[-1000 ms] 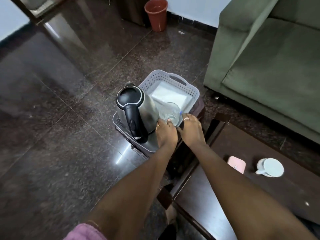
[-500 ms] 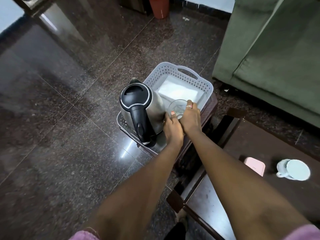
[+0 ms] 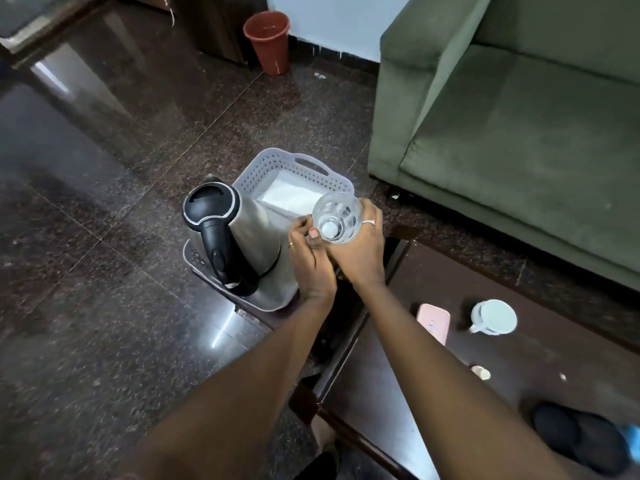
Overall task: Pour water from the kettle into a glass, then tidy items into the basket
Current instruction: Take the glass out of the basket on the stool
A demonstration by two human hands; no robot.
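Two bare forearms reach forward from the bottom edge. To their right lies a dark brown wooden counter, and on it sit a flat pink rectangular case and, just beside that, a white ceramic mug with its handle turned toward the case.

Just beyond the counter's corner the hands meet. The right hand is wrapped around a clear ribbed drinking glass, holding it tilted in the air over the near edge of the basket, so that both rim and base show. The left hand has its fingers curled and its thumb against the lower part of the glass; whether it truly grips cannot be told.

Left of the hands, a stainless steel kettle with a black lid and black handle stands upright in the near end of a pale grey perforated plastic basket. A folded white cloth lies flat in the basket's far end.

All around spreads a dark polished stone floor. Farther right stands an olive green fabric sofa, and by the far wall a terracotta-coloured plastic bin.
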